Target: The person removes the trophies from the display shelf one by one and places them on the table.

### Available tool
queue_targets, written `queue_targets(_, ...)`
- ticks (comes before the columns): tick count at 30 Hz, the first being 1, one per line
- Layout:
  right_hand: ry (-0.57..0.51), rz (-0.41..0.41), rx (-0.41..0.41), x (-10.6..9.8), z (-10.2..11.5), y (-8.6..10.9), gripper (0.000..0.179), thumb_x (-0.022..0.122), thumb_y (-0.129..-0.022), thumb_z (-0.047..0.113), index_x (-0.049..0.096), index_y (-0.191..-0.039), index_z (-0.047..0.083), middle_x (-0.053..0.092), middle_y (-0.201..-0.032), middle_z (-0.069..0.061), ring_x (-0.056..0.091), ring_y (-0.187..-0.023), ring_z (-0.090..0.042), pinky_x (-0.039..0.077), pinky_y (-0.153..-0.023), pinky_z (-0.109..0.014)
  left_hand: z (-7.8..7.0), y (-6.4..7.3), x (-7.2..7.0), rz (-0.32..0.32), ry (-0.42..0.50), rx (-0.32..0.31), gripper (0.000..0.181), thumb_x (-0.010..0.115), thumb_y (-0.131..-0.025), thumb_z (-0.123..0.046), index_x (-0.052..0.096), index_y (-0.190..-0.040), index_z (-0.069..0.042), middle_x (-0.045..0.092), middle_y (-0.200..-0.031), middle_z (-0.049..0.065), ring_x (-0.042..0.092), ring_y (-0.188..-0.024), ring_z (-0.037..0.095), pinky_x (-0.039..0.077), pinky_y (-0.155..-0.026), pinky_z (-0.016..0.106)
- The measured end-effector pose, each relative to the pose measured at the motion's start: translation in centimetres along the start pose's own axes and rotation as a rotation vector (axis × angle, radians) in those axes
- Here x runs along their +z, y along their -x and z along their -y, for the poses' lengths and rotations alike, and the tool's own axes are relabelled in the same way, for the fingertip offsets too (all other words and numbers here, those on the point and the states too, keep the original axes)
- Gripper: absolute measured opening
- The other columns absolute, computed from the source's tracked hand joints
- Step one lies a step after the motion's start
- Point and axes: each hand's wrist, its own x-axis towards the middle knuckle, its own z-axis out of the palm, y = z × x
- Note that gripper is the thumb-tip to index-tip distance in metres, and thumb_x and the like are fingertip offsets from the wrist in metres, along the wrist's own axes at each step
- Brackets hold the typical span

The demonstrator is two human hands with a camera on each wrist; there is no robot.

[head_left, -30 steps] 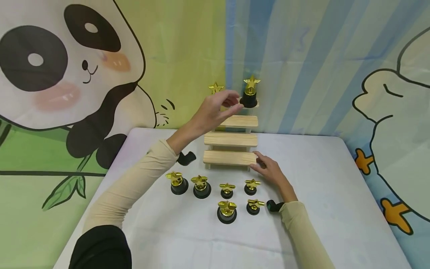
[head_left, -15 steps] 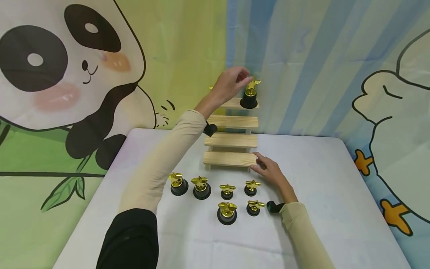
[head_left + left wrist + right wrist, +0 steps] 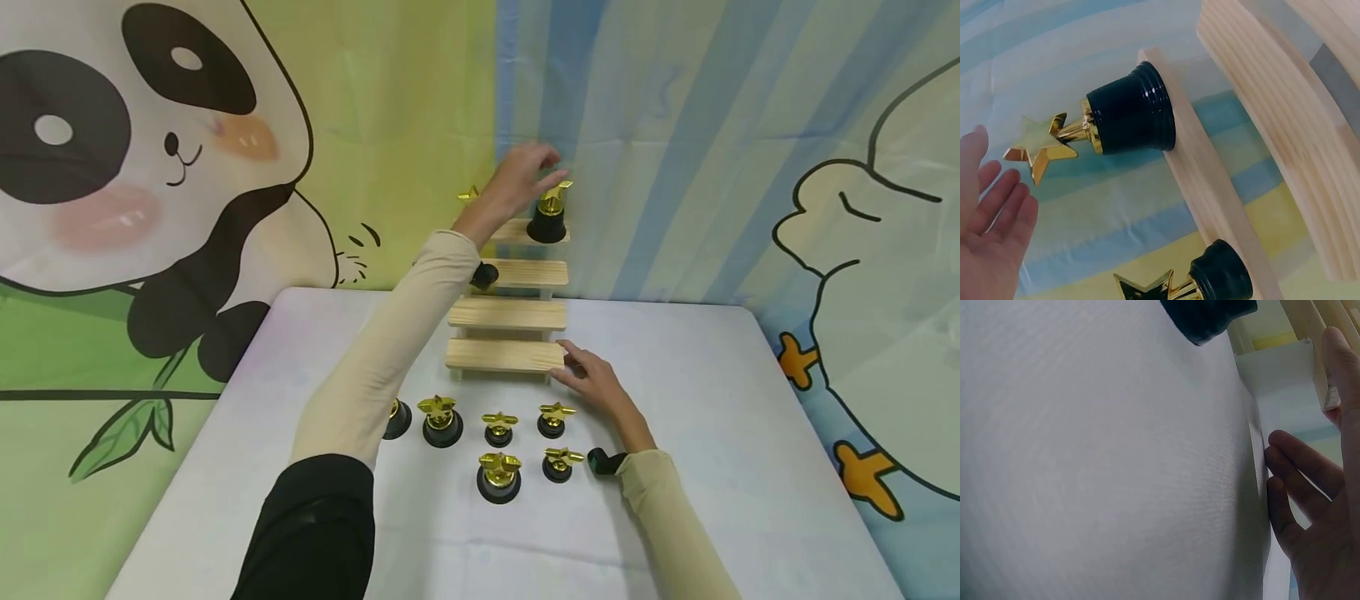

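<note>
A star trophy [image 3: 547, 228], gold on a black base, stands at the right end of the top step of a wooden stepped stand [image 3: 506, 357]. My left hand [image 3: 520, 181] is beside its star, fingers loosely bent; the left wrist view shows a gap between hand [image 3: 997, 234] and star. Another star trophy [image 3: 1219, 272] on the same step is mostly behind my left hand in the head view. My right hand [image 3: 596, 382] pinches the right end of the lowest step between thumb and index finger, other fingers [image 3: 1310, 500] loosely spread.
Several more star trophies, larger [image 3: 442, 429] and smaller [image 3: 551, 427], stand on the white table [image 3: 750, 467] before the stand. One trophy [image 3: 397, 419] is partly behind my left sleeve. A printed cloth backdrop [image 3: 637, 150] hangs close behind the stand.
My left hand has risen from beside the right trophy's base to its star. The right hand has stayed at the lowest step. The head view has shifted slightly.
</note>
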Motion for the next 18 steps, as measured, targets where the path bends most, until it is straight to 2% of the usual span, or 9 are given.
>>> queue_targets(5, 0.000, 0.004, 0.008, -0.1, 0.2, 0.1, 0.067, 0.064, -0.092, 0.041, 0.039, -0.148, 0.014, 0.063, -0.124, -0.021, 0.059, -0.116, -0.035, 0.046, -0.101, -0.052, -0.1, 0.0, 0.4, 0.035, 0.005, -0.025, 0.034, 0.054, -0.100, -0.032, 0.061, -0.121, -0.006, 0.064, -0.118, 0.009, 0.057, -0.108, 0.019, 0.046, -0.095, 0.028)
queue_targets(12, 0.001, -0.005, -0.006, -0.2, 0.2, 0.1, 0.066, 0.064, -0.092, 0.040, 0.040, -0.148, 0.013, 0.063, -0.124, -0.021, 0.059, -0.116, -0.035, 0.046, -0.101, -0.052, 0.0, 0.2, 0.7, 0.031, 0.045, -0.059, 0.031, 0.053, -0.100, -0.032, 0.063, -0.117, -0.008, 0.064, -0.113, 0.007, 0.058, -0.100, 0.017, 0.048, -0.088, 0.027)
queue_targets(18, -0.004, -0.001, -0.012, -0.1, 0.3, 0.2, 0.066, 0.065, -0.092, 0.039, 0.041, -0.148, 0.013, 0.064, -0.123, -0.021, 0.060, -0.115, -0.035, 0.047, -0.100, -0.052, 0.2, 0.2, 1.2, 0.034, 0.011, -0.070, 0.032, 0.050, -0.101, -0.031, 0.062, -0.119, -0.007, 0.064, -0.113, 0.008, 0.057, -0.098, 0.018, 0.046, -0.086, 0.029)
